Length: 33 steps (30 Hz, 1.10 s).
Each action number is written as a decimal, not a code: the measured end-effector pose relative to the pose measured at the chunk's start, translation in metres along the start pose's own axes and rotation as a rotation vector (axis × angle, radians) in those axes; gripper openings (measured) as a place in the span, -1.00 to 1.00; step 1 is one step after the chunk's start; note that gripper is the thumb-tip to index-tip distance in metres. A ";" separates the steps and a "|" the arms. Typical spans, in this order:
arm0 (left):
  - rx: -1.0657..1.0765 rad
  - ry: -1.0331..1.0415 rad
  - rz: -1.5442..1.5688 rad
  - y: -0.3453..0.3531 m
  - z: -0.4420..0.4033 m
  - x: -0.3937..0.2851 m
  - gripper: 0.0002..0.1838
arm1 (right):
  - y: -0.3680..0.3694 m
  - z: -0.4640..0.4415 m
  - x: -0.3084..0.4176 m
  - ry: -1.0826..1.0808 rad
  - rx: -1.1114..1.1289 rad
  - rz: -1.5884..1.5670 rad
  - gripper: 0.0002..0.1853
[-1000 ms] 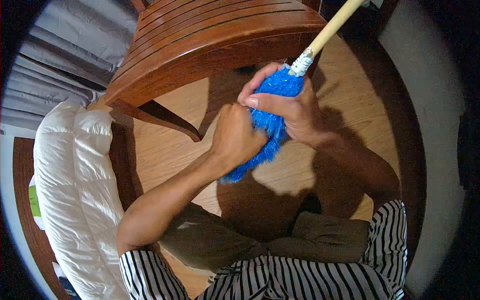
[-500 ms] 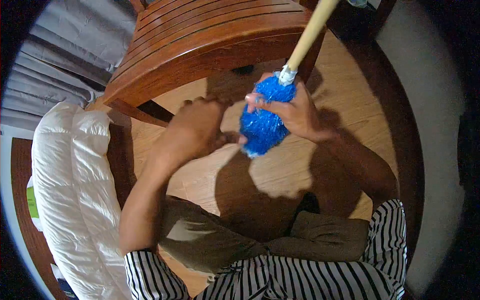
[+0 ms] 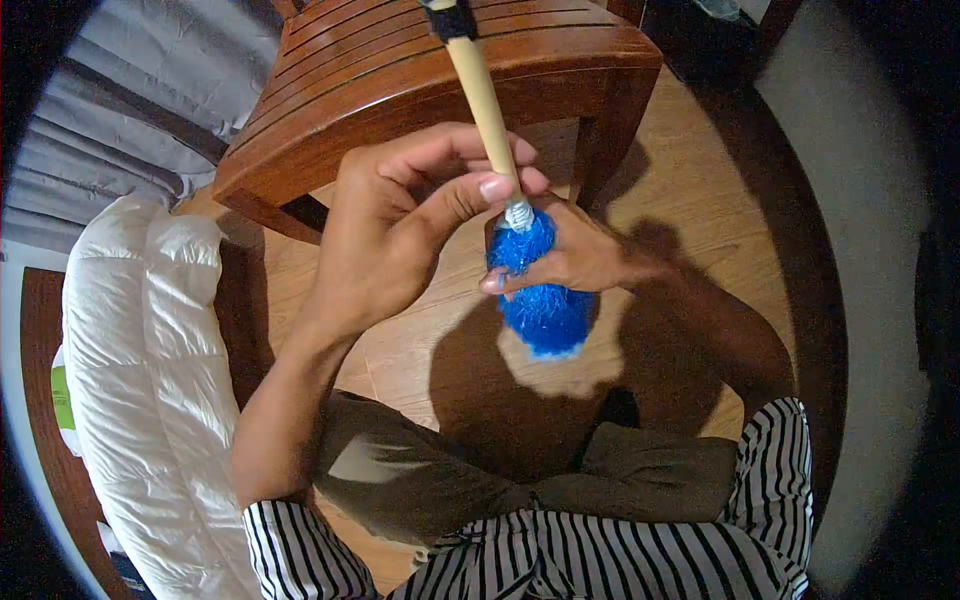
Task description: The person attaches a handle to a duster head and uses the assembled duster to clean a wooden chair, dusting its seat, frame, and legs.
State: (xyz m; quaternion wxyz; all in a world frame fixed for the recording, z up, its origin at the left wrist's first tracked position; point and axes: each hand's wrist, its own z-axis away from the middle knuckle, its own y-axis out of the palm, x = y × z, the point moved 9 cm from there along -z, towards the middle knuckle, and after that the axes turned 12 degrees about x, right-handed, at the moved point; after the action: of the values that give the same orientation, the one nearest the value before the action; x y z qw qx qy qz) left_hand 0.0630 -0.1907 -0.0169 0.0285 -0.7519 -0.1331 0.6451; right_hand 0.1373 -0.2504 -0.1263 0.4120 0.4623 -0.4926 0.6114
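Note:
A light wooden stick point(image 3: 480, 100) stands over a blue bristly brush head point(image 3: 545, 315), joined to it by a white wrapped binding point(image 3: 519, 214). Black material wraps the stick's upper part near the top edge of the view. My left hand point(image 3: 400, 220) pinches the stick just above the binding, between thumb and fingers. Below it, my right hand point(image 3: 570, 255) is closed round the upper part of the blue bristles, its thumb across the front. Some fingers of my right hand are hidden behind the bristles.
A slatted wooden chair point(image 3: 450, 70) stands ahead on the wooden floor point(image 3: 690, 190). At the left lies a white quilted cushion or duvet point(image 3: 150, 350), with grey curtains point(image 3: 110, 120) behind it. Dark trousers point(image 3: 420, 470) cover my legs.
My left hand has left the bristles and moved up onto the stick. The stick has tilted from upper right to upper left, and the bristle end has swung from lower left to straight down.

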 end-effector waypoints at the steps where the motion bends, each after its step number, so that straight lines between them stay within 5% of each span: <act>1: -0.029 -0.001 0.018 -0.002 0.000 0.002 -0.78 | 0.001 0.001 0.004 0.034 0.036 -0.018 -0.07; 7: -0.187 -0.022 -0.068 -0.010 0.003 0.000 -0.83 | -0.001 0.000 0.005 -0.114 -0.097 0.006 -0.56; 12: -0.358 -0.047 -0.171 -0.018 0.008 -0.004 -0.85 | -0.011 0.003 0.009 -0.037 -0.234 0.125 -0.33; 15: -0.521 -0.020 -0.331 -0.040 0.012 -0.008 -0.81 | -0.019 0.009 0.002 0.113 -0.336 0.143 -0.48; 16: -0.504 -0.114 -0.365 -0.048 0.011 -0.007 -0.77 | -0.021 0.010 -0.004 0.107 -0.379 0.144 -0.51; 19: -0.435 0.094 -0.090 -0.047 0.002 0.003 -0.71 | -0.017 0.008 -0.023 0.068 -0.324 -0.015 -0.54; 24: 0.057 0.014 0.047 0.004 -0.013 0.017 -0.66 | -0.008 0.002 -0.005 -0.117 -0.232 -0.053 -0.57; 33: -0.112 -0.064 -0.024 -0.006 -0.008 0.022 -0.78 | -0.012 0.000 0.007 -0.223 -0.268 -0.053 -0.59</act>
State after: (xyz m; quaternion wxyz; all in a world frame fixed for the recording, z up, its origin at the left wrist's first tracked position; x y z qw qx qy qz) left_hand 0.0729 -0.1789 -0.0353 -0.0105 -0.7296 -0.1788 0.6600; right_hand 0.1475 -0.2481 -0.1165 0.4286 0.4811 -0.6000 0.4741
